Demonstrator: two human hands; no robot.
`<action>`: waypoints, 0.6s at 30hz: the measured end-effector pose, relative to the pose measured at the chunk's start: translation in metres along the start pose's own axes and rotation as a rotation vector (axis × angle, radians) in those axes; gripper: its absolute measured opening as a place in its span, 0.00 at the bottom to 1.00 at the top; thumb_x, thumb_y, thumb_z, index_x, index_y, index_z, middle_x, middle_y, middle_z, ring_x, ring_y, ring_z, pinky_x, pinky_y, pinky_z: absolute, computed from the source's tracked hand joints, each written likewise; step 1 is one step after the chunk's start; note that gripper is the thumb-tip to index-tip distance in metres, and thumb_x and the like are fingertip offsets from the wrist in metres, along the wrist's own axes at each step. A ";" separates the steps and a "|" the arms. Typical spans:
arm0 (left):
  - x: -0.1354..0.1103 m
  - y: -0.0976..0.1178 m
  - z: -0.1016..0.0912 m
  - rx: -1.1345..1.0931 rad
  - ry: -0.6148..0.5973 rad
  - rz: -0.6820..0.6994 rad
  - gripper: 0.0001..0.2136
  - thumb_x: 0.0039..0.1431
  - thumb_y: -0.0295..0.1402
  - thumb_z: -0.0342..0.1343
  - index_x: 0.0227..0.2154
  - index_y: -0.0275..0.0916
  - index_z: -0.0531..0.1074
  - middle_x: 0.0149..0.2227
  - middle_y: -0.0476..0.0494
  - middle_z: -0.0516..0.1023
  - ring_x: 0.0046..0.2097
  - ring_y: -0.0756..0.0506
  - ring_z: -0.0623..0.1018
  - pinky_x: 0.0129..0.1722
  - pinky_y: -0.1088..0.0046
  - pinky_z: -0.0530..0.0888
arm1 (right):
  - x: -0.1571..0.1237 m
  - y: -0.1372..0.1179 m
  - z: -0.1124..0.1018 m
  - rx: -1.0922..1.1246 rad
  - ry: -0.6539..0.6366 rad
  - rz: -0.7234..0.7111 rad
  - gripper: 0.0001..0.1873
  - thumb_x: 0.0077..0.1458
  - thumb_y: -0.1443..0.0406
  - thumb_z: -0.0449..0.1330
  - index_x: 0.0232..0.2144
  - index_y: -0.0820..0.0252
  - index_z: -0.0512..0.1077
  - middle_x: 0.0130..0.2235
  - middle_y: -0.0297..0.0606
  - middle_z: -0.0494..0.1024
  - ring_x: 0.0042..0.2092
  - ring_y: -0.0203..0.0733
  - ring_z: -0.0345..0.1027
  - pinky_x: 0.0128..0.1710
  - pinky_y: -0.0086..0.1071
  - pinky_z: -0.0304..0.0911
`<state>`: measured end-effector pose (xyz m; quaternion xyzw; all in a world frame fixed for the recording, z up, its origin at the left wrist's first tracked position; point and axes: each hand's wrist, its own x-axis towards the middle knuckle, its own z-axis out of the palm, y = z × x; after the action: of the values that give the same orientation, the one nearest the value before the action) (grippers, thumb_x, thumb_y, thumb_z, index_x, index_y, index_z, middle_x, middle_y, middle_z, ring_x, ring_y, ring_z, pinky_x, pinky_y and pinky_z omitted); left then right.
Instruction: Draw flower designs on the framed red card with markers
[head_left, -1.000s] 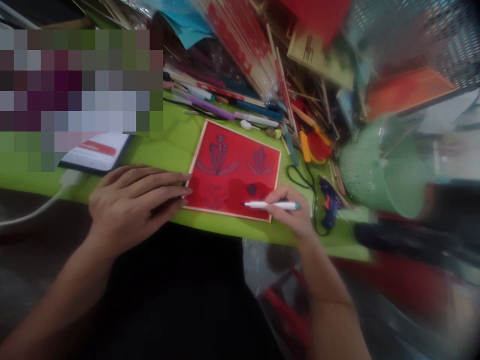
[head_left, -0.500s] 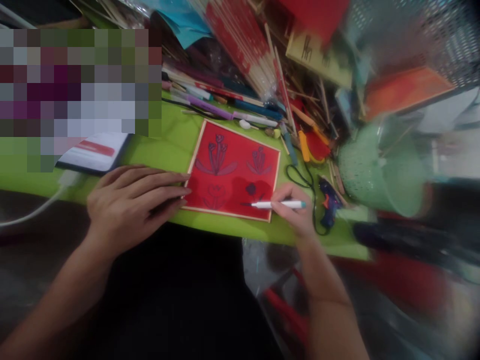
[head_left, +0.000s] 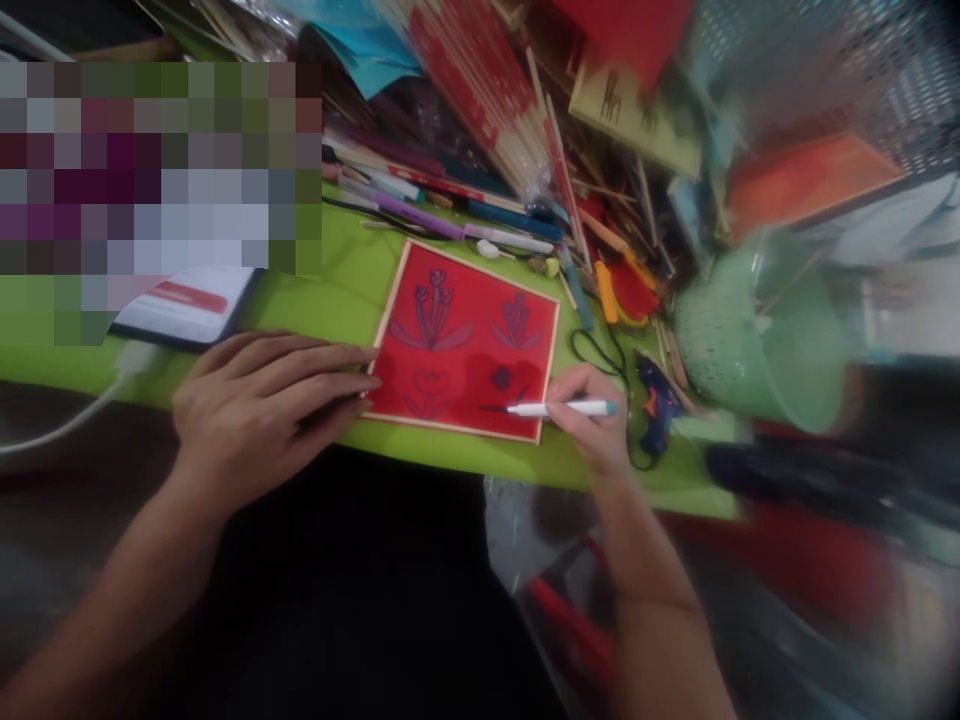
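Note:
A red square panel (head_left: 474, 300) edged with thin wooden strips lies on the green tabletop (head_left: 300, 310). It bears dark flower drawings: a large one at upper left, a smaller one at upper right, a fainter one at lower left and a dark bloom at lower right. My left hand (head_left: 262, 400) rests flat, fingers stretched out, its fingertips on the panel's left edge. Between the fingers of my right hand (head_left: 589, 415) is a white marker (head_left: 531, 409) with a teal end. Its dark tip points left, over the lower right of the panel.
A glue gun (head_left: 656, 405) with a black cord lies right of the panel, near orange-handled scissors (head_left: 616, 290) and a pale green basket (head_left: 761, 330). Pens (head_left: 420, 215) and sticks crowd the back. A device with a lit screen (head_left: 187, 305) and white cable sits at left.
My right hand has shifted very slightly to the right with the marker. My left hand and the red panel have stayed in place.

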<state>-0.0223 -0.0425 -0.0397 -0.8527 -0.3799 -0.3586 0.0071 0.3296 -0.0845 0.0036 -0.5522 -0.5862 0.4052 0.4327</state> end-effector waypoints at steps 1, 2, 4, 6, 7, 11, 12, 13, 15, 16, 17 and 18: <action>0.000 0.000 0.000 0.000 -0.001 -0.001 0.09 0.64 0.31 0.66 0.45 0.48 0.79 0.49 0.52 0.88 0.45 0.42 0.84 0.48 0.62 0.77 | 0.000 -0.001 0.000 -0.004 -0.009 0.004 0.06 0.56 0.63 0.71 0.30 0.53 0.77 0.28 0.31 0.76 0.29 0.37 0.68 0.25 0.31 0.58; -0.001 0.000 0.000 0.000 -0.001 -0.003 0.09 0.64 0.31 0.66 0.45 0.48 0.79 0.49 0.52 0.87 0.45 0.42 0.84 0.48 0.62 0.77 | 0.000 -0.002 0.001 -0.011 -0.022 0.006 0.06 0.57 0.63 0.71 0.30 0.53 0.78 0.28 0.31 0.77 0.29 0.37 0.68 0.25 0.31 0.60; -0.002 -0.001 0.001 -0.001 -0.002 -0.003 0.10 0.63 0.31 0.66 0.46 0.48 0.79 0.49 0.52 0.87 0.46 0.42 0.84 0.49 0.62 0.76 | 0.000 -0.005 0.001 -0.027 -0.051 0.010 0.06 0.57 0.62 0.72 0.31 0.53 0.78 0.29 0.31 0.78 0.29 0.37 0.70 0.25 0.31 0.62; -0.002 -0.001 0.001 -0.005 -0.006 0.000 0.10 0.63 0.30 0.66 0.46 0.47 0.79 0.49 0.51 0.87 0.46 0.42 0.84 0.49 0.62 0.76 | 0.000 -0.007 0.002 -0.039 -0.081 0.021 0.06 0.57 0.62 0.72 0.31 0.54 0.78 0.29 0.32 0.79 0.28 0.37 0.71 0.24 0.30 0.63; -0.001 -0.001 0.000 -0.007 -0.006 0.002 0.10 0.63 0.30 0.66 0.46 0.47 0.79 0.49 0.51 0.87 0.46 0.42 0.84 0.49 0.62 0.76 | 0.000 -0.007 0.002 -0.040 -0.097 0.029 0.06 0.58 0.61 0.72 0.32 0.54 0.78 0.29 0.32 0.80 0.28 0.36 0.71 0.24 0.30 0.63; -0.001 0.000 0.000 -0.005 -0.005 -0.004 0.09 0.64 0.31 0.66 0.46 0.48 0.79 0.49 0.51 0.87 0.46 0.42 0.84 0.48 0.62 0.76 | 0.001 -0.009 0.004 -0.030 -0.143 0.061 0.07 0.58 0.61 0.72 0.33 0.54 0.78 0.28 0.31 0.80 0.24 0.34 0.69 0.22 0.29 0.61; -0.001 0.000 0.000 -0.004 -0.005 -0.007 0.09 0.64 0.31 0.66 0.46 0.48 0.79 0.49 0.52 0.87 0.46 0.42 0.84 0.48 0.62 0.76 | 0.001 -0.009 0.005 -0.032 -0.149 0.065 0.07 0.58 0.61 0.72 0.34 0.54 0.78 0.27 0.31 0.79 0.24 0.34 0.69 0.22 0.29 0.60; -0.001 0.000 0.000 -0.003 -0.005 -0.009 0.09 0.64 0.31 0.66 0.46 0.48 0.79 0.49 0.52 0.87 0.46 0.42 0.84 0.49 0.62 0.76 | 0.001 -0.009 0.005 -0.035 -0.152 0.068 0.07 0.58 0.60 0.72 0.34 0.54 0.78 0.27 0.31 0.79 0.24 0.35 0.69 0.21 0.29 0.60; -0.001 0.000 0.000 -0.001 -0.002 -0.011 0.09 0.64 0.31 0.66 0.46 0.48 0.79 0.49 0.53 0.87 0.46 0.42 0.84 0.49 0.62 0.76 | 0.001 -0.009 0.005 -0.037 -0.156 0.069 0.07 0.58 0.60 0.72 0.34 0.54 0.78 0.27 0.31 0.79 0.24 0.35 0.69 0.21 0.29 0.60; -0.002 0.000 0.000 0.000 -0.002 -0.011 0.09 0.64 0.31 0.66 0.46 0.48 0.79 0.49 0.53 0.87 0.46 0.42 0.84 0.49 0.62 0.76 | 0.001 -0.009 0.005 -0.035 -0.158 0.069 0.07 0.59 0.60 0.71 0.34 0.54 0.78 0.27 0.31 0.79 0.24 0.35 0.69 0.21 0.29 0.60; -0.002 0.000 0.000 0.000 0.000 -0.012 0.09 0.63 0.31 0.67 0.46 0.48 0.79 0.49 0.53 0.87 0.46 0.42 0.84 0.49 0.63 0.76 | 0.001 -0.009 0.005 -0.033 -0.160 0.066 0.07 0.59 0.60 0.71 0.34 0.54 0.78 0.27 0.31 0.79 0.24 0.35 0.70 0.22 0.30 0.61; -0.002 0.000 0.000 0.001 -0.003 -0.016 0.10 0.63 0.31 0.67 0.46 0.49 0.80 0.49 0.53 0.87 0.46 0.43 0.84 0.50 0.63 0.76 | 0.001 -0.009 0.005 -0.035 -0.159 0.061 0.07 0.59 0.61 0.71 0.34 0.54 0.78 0.28 0.31 0.80 0.24 0.35 0.70 0.22 0.30 0.61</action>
<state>-0.0233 -0.0437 -0.0411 -0.8501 -0.3868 -0.3574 0.0041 0.3221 -0.0839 0.0106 -0.5433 -0.6085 0.4505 0.3628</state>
